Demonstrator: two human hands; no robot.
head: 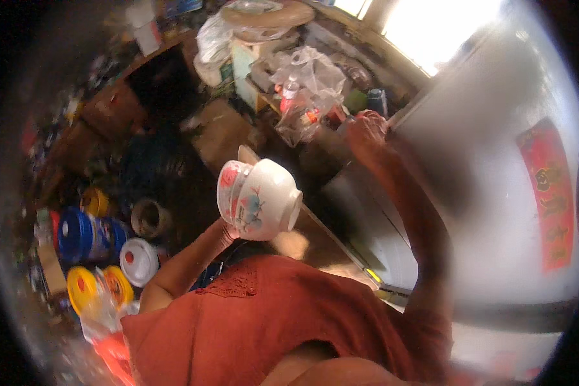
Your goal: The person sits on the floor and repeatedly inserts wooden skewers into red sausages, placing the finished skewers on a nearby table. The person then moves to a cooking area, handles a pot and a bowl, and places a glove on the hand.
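Note:
My left hand (230,230) holds two nested bowls tilted on their side. The white ceramic bowl (270,193) has a blue and pink flower print and its foot turned to the right. Beside it shows the rim of a second bowl (228,181) with a red flower. Most of my left fingers are hidden behind the bowls. Farther off, my right hand (369,126) reaches out near clear plastic bags (313,72) and a dark cup-like container (377,101). Blur hides whether its fingers grip anything.
On the right rises a large white glossy panel (468,207) bearing a red paper strip (547,198) with writing. Lower left stand a blue bucket (75,235), a white-lidded bucket (139,262) and a yellow lid (82,290). A cardboard box (224,128) lies ahead.

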